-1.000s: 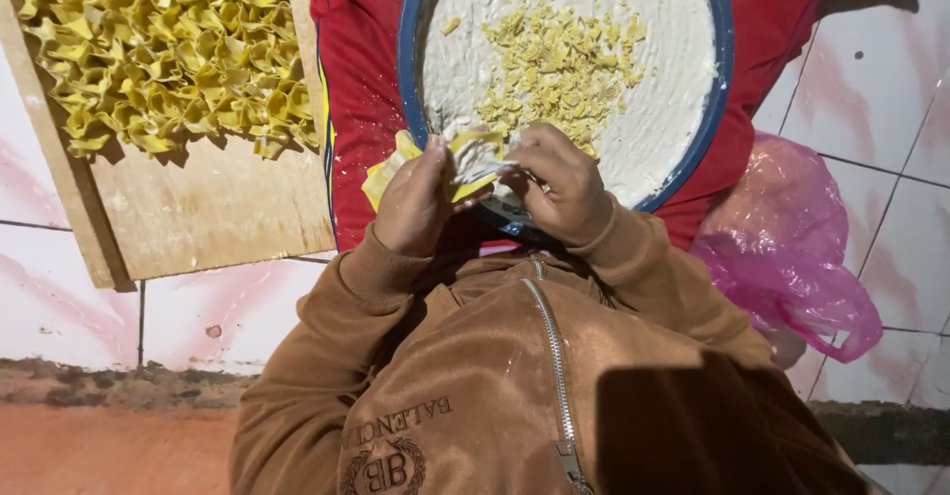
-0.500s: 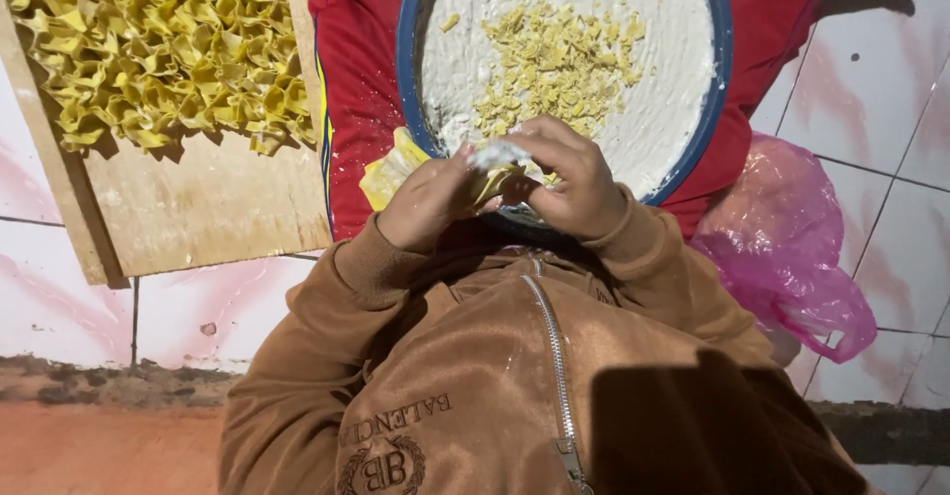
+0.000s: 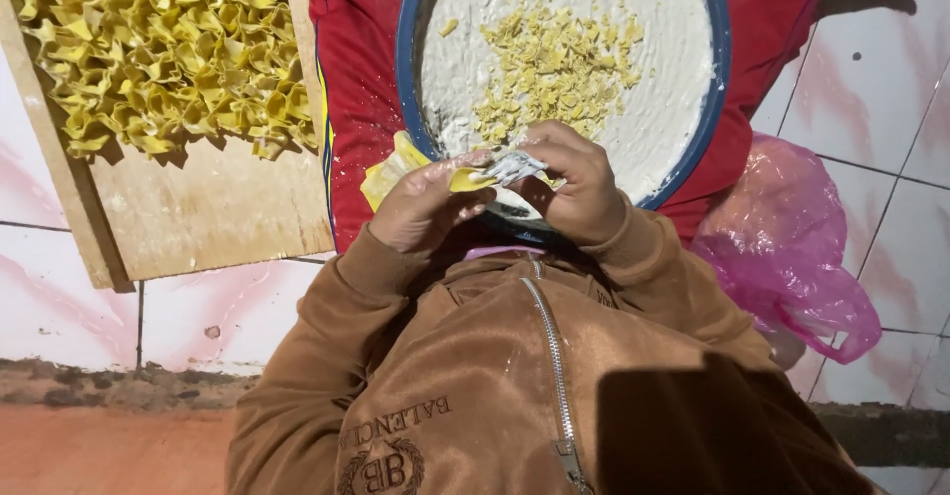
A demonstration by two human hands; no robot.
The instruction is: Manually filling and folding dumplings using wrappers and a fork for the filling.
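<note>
I see a small yellow wrapper [image 3: 473, 179] pinched between both hands at the near rim of the blue basin [image 3: 714, 89], with a pale dab of filling on it. Left hand [image 3: 427, 208] cups the wrapper from below, fingers curled under it — grasping it. Right hand [image 3: 574, 183] closes over the top edge, fingertips pressing the fold against the left thumb; also gripping the same wrapper.

Basin holds white paste [image 3: 653, 20] with yellow scraps [image 3: 554, 64] scattered across its middle. It rests on a red cloth [image 3: 361, 69].

To the far left, a wooden board [image 3: 208, 218] carries a dense heap of folded yellow pieces [image 3: 158, 49]; its near part is bare wood. To the right, a crumpled pink plastic bag [image 3: 782, 247] lies on the white tiled floor [image 3: 891, 89]. Brown zipped jacket sleeves fill the near view.

Judgement: fold cleanly — keep filling central, press the edges evenly, let the left palm support so the thin sheet does not tear.
</note>
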